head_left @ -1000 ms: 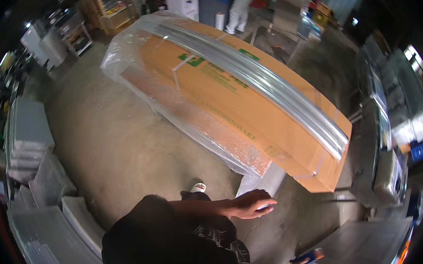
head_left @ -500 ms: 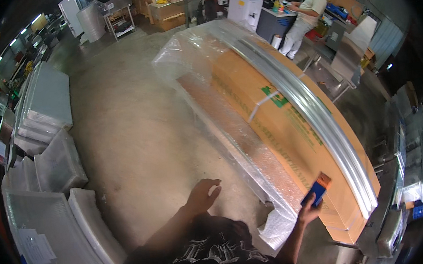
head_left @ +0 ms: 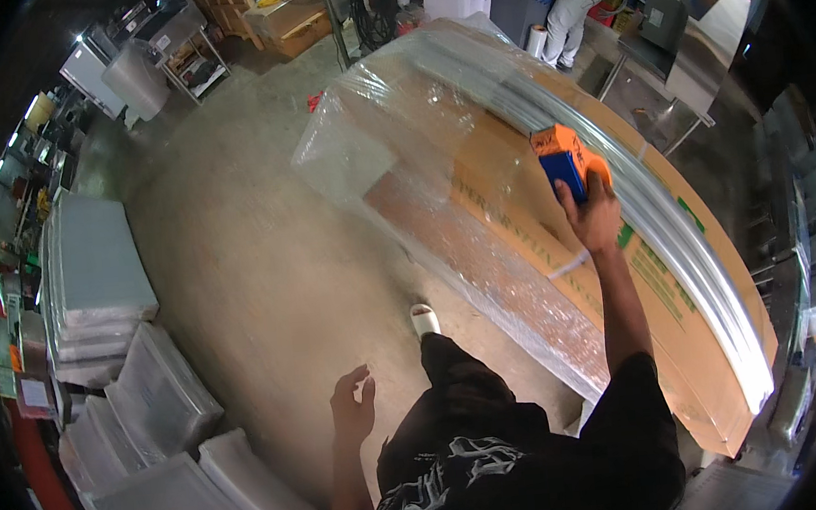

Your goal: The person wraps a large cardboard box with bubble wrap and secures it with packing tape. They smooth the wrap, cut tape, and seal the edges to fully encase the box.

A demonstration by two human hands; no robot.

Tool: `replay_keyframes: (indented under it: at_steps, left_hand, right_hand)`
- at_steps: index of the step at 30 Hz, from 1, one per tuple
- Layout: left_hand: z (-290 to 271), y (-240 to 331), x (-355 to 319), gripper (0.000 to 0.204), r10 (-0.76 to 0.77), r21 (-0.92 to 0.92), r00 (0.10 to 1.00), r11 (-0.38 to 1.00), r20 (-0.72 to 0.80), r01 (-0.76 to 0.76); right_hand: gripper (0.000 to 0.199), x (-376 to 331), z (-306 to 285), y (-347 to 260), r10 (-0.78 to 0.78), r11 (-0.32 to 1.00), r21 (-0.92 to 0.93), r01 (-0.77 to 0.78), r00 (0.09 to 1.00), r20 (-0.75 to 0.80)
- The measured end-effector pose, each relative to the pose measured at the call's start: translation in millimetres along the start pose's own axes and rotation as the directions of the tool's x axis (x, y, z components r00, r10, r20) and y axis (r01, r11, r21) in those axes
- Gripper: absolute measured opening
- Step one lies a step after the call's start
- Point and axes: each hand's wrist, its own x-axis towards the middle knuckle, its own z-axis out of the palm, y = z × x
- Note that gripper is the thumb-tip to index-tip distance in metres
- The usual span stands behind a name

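since the earlier frame, right hand point(head_left: 595, 216) raised further up the wrapped cardboard load point(head_left: 560, 243). left hand point(head_left: 353, 408) is seen open, empty, over the concrete floor point(head_left: 236, 259). orange-and-blue tool point(head_left: 564, 161) is gripped by right hand, against the load's plastic film.

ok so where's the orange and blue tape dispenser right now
In the head view it is upper right, the orange and blue tape dispenser gripped in the right hand and held out over the long plastic-wrapped cardboard package.
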Motion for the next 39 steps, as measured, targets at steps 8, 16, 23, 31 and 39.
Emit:
replay_keyframes:
  at_steps: [8,16,23,31,39]
  left_hand:
    - [-82,-25,170,0.031,-0.046,0.152,0.998,0.988,0.05,0.038]
    - [-159,-75,343,0.034,-0.162,0.162,0.949,0.979,0.27,0.121]
    - [-232,-43,633,0.028,0.31,0.3,0.79,0.802,0.529,-0.516]
    - [-114,137,835,0.033,0.698,-0.238,0.112,0.384,0.707,-0.892]
    - [43,183,875,0.04,0.199,-0.724,-0.839,-0.43,0.506,-0.539]
  right_hand:
    - [0.057,240,142,72,0.237,0.96,-0.182,-0.213,0.964,0.121]
    - [0.05,286,228,146,0.498,0.812,-0.504,-0.295,0.8,0.334]
    - [0.05,297,222,74,0.505,0.659,-0.649,-0.38,0.863,0.007]
    - [0.014,118,283,-256,0.594,0.745,-0.068,-0.664,0.706,-0.385]
    - [0.037,-44,484,-400,0.788,-0.437,0.588,-0.681,-0.605,-0.115]
